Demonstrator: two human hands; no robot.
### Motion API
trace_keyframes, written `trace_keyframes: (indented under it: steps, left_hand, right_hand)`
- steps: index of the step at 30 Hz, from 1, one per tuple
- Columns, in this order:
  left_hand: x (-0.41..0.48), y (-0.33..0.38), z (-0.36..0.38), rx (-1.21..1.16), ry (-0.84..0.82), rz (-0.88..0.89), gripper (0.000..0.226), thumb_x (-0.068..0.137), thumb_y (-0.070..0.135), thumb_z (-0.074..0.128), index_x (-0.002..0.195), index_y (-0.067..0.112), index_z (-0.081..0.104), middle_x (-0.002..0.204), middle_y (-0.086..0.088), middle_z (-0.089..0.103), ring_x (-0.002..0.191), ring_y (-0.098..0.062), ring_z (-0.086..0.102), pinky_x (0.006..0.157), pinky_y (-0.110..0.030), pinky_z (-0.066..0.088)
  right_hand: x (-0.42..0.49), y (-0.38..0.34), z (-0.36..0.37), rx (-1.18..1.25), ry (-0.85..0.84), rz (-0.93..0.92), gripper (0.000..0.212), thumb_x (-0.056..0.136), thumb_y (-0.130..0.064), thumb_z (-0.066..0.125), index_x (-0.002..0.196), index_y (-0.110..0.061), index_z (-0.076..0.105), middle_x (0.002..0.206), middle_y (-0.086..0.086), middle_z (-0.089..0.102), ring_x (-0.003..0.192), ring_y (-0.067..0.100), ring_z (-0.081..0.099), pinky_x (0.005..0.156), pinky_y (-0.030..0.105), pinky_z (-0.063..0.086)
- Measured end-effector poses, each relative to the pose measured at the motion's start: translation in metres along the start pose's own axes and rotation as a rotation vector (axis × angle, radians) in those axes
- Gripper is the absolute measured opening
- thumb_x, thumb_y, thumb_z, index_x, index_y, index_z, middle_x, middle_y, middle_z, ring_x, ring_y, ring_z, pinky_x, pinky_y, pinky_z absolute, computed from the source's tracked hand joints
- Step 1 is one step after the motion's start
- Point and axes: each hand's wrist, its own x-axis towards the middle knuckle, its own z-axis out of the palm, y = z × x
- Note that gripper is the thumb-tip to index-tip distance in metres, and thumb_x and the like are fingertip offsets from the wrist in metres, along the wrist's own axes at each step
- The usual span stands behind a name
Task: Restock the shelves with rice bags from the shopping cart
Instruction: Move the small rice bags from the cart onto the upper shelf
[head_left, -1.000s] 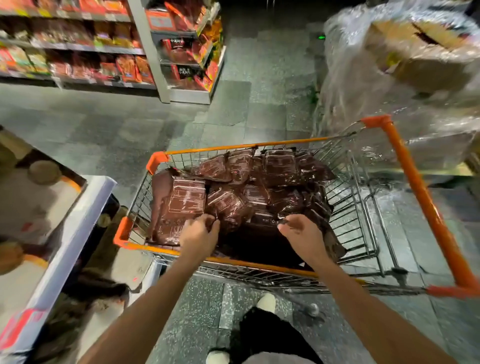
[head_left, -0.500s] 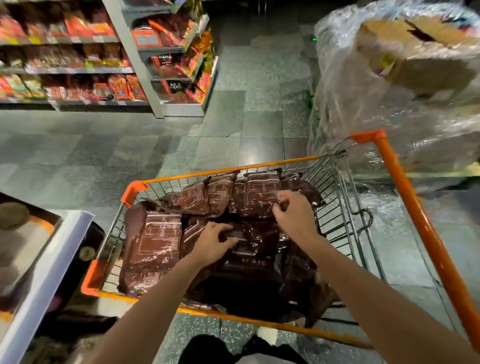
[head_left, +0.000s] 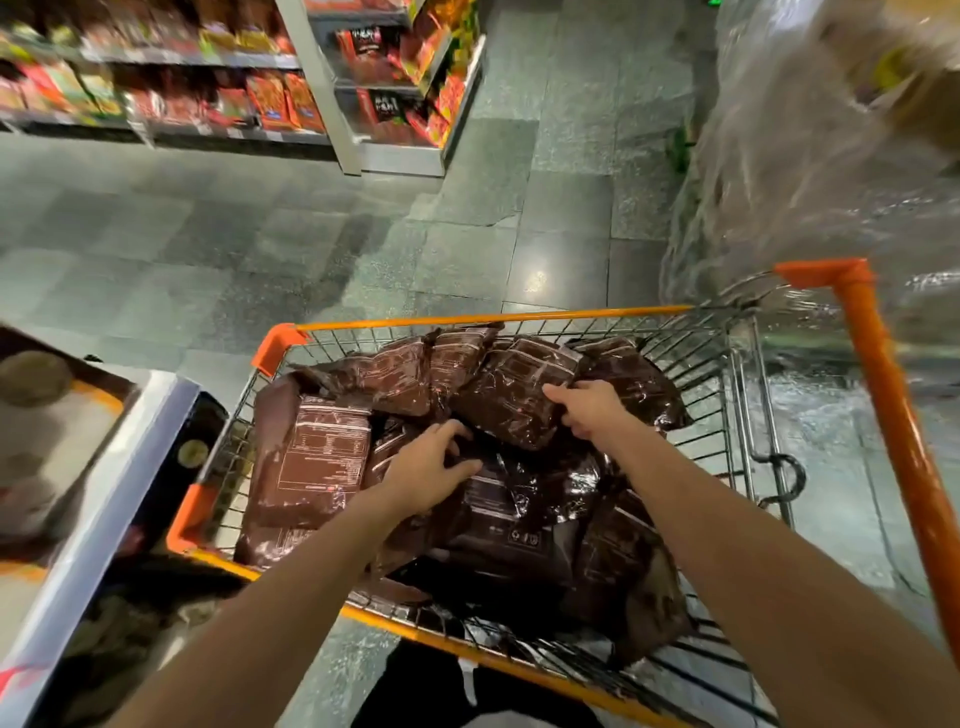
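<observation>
Head-cam view down into a shop aisle. Most of the frame is taken up by a grey tiled floor. At right, a tall load wrapped in clear plastic is parked. It is blurred and is prob. stock waiting to be unpacked. At top left, shelves packed w/ red and orange pkgs are seen, well apart from the cart. No rice section can be made out there. At lower left, a white-edged display unit is set just beside the cart.

A wire shopping cart w/ an orange rim is placed directly in front of the person, near enough that both arms are stretched over its near edge. It is filled w/ dark brown glossy rice bags, piled loosely at mixed angles, some label-up. All bags in view are inside the cart; none is lifted clear.

The right hand is laid on the upper bag at the far middle of the pile, fingers curled round its near edge, prob. so it can be dragged toward the body. The left hand is set on the middle bag lower in the pile, fingers bent and spread over its slick top. Whether that bag is gripped or only steadied cannot be told. Two hands are likely used because the bags look heavy and slippery.
</observation>
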Motion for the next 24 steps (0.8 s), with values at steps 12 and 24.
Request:
trace_keyframes:
  steps: [12,24]
  left_hand:
    - [0.011,0.036,-0.065,-1.029,-0.132,-0.287,0.058,0.096,0.063,0.042,0.13,0.017,0.052,0.097,-0.012,0.072,0.072,-0.02,0.068,0.06,-0.027,0.053]
    - [0.015,0.081,-0.069,-1.324,-0.387,-0.212,0.062,0.078,0.05,0.068,0.114,0.0,0.066,0.11,-0.02,0.071,0.098,-0.031,0.072,0.083,-0.043,0.059]
  right_hand:
    - [-0.05,0.001,-0.025,0.261,-0.212,-0.291,0.025,0.098,0.004,0.048,0.123,0.0,0.053,0.109,0.017,0.067,0.08,0.023,0.074,0.066,0.024,0.059]
    - [-0.087,-0.005,-0.046,0.197,-0.103,-0.518,0.026,0.085,-0.002,0.05,0.069,-0.005,0.071,0.095,0.013,0.073,0.102,0.031,0.064,0.089,0.039,0.054]
